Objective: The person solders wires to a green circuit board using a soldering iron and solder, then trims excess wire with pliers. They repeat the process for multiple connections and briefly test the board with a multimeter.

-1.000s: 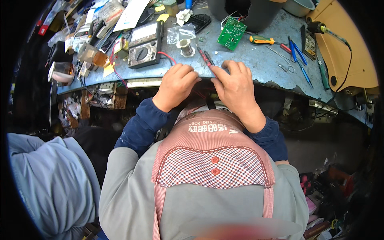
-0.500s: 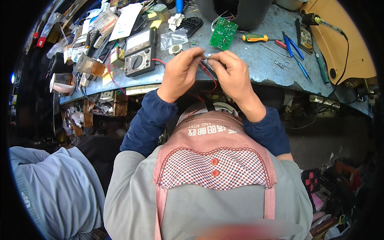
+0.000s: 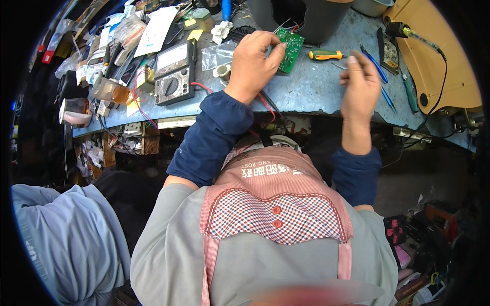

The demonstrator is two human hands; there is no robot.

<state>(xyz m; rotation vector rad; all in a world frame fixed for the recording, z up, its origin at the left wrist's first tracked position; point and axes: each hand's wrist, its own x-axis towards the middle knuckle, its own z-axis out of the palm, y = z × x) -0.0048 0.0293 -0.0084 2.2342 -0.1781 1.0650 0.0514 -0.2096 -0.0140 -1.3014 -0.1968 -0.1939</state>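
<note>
On the grey metal workbench point(image 3: 311, 89), the left hand point(image 3: 253, 64) reaches toward the far edge, its fingertips pinching the near side of a small green printed circuit board point(image 3: 291, 50) that lies just in front of a dark round container point(image 3: 306, 18). The right hand point(image 3: 360, 81) hovers above the bench, fingers curled loosely together; whether it grips anything I cannot tell. An orange-handled screwdriver point(image 3: 326, 54) lies between the hands, and a grey analogue multimeter point(image 3: 174, 74) rests toward the left end

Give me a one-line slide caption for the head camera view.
At a cluttered workbench, the left hand touches a green circuit board while the right hand hovers near an orange-handled screwdriver.
</note>
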